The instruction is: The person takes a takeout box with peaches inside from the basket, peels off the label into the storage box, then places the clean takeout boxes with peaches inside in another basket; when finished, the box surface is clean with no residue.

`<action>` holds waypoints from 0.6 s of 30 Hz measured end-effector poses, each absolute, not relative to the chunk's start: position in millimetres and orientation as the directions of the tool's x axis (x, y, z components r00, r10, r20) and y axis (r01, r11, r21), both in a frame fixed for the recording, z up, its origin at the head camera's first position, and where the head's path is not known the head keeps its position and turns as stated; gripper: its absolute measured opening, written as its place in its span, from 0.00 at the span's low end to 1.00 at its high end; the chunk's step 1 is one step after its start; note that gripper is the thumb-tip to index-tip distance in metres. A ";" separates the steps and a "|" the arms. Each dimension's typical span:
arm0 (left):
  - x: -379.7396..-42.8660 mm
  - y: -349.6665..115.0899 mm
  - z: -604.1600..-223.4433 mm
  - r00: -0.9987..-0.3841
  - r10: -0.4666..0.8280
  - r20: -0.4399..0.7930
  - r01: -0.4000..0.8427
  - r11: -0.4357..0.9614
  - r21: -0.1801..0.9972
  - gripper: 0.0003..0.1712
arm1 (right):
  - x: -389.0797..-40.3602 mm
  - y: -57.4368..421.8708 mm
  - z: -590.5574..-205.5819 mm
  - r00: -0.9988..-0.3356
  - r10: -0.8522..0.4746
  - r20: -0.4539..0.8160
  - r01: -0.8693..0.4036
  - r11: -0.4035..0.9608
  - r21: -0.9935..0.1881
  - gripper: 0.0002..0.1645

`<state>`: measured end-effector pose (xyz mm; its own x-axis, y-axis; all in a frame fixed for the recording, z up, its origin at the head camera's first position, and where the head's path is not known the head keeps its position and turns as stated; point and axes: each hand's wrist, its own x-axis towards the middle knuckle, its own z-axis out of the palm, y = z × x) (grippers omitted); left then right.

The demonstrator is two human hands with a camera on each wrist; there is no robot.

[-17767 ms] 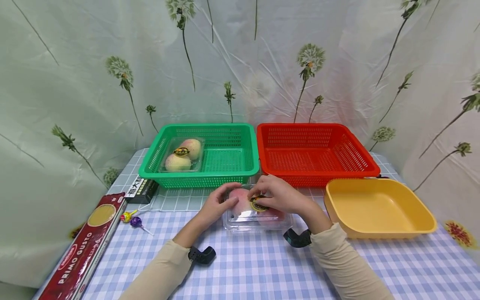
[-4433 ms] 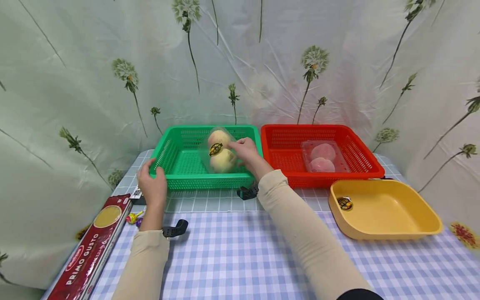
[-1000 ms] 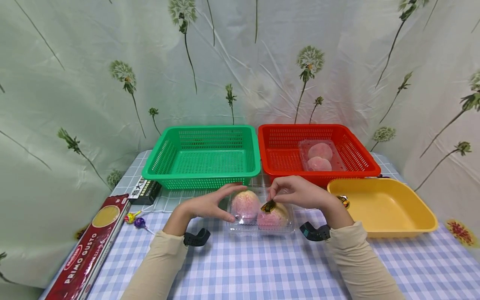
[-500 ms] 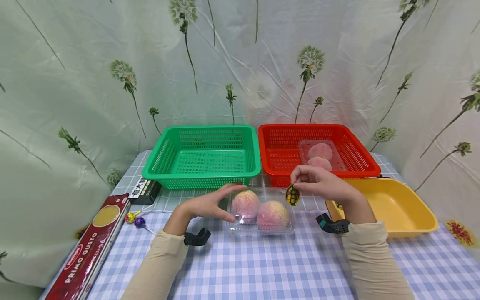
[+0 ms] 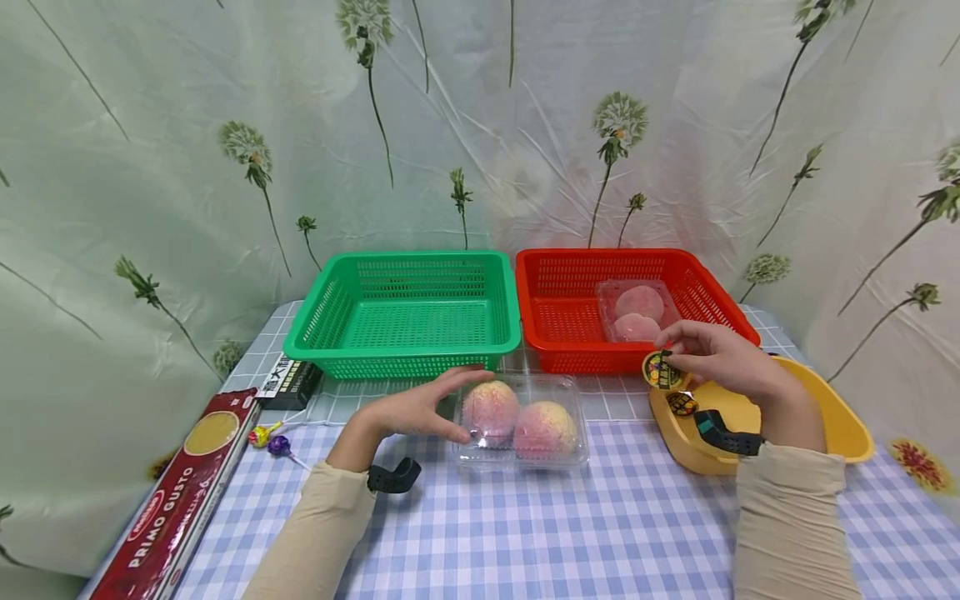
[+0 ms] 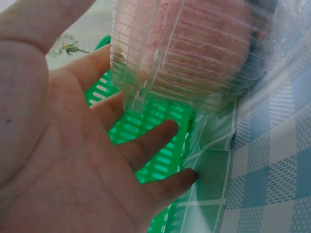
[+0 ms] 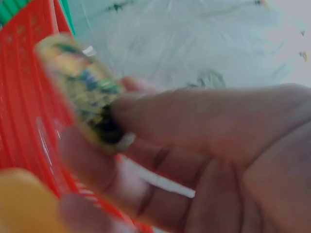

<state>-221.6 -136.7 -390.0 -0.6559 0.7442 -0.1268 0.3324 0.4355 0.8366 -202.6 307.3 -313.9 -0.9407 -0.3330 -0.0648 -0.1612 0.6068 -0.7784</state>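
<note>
Two pink and yellow peaches [image 5: 546,431] sit in a clear plastic clamshell box [image 5: 573,454] on the table. At the box's left end is my left hand [image 5: 416,408], fingers spread and fairly straight, thumb toward the front. The left wrist view shows the ribbed wall of the clamshell box [image 6: 199,58] beside these fingers. My right hand [image 5: 720,358] pinches a round black and gold sticker [image 5: 660,371] between thumb and fingertips, over the left end of the yellow tub [image 5: 795,462]. A similar sticker [image 5: 682,404] clings inside that tub. In the right wrist view the held sticker [image 7: 85,92] is blurred.
A green basket [image 5: 401,364] and a red basket [image 5: 585,360] stand at the back; the red one holds another clear box of peaches [image 5: 637,312]. On the left lie a red spaghetti pack [image 5: 172,492], a black box [image 5: 288,382] and two lollipops [image 5: 279,446].
The peach box came out of the green basket onto the table. My right hand has peeled its sticker off and carried it right to the yellow tub. My left hand stayed by the box.
</note>
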 end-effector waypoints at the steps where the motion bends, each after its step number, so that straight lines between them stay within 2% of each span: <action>1: -221.7 -136.7 -390.1 -0.657 0.744 -0.125 0.333 0.434 0.837 0.51 | -202.1 312.4 -314.3 -0.940 -0.329 -0.087 -0.147 0.623 -0.769 0.16; 9: -221.9 -136.3 -390.5 -0.659 0.743 -0.117 0.333 0.427 0.841 0.51 | -202.4 341.8 -325.5 -0.910 -0.308 -0.277 -0.028 0.713 -0.700 0.20; 18: -221.3 -135.7 -390.6 -0.668 0.734 -0.123 0.321 0.434 0.842 0.50 | -202.7 362.1 -343.7 -0.901 -0.223 -0.373 0.067 0.777 -0.626 0.18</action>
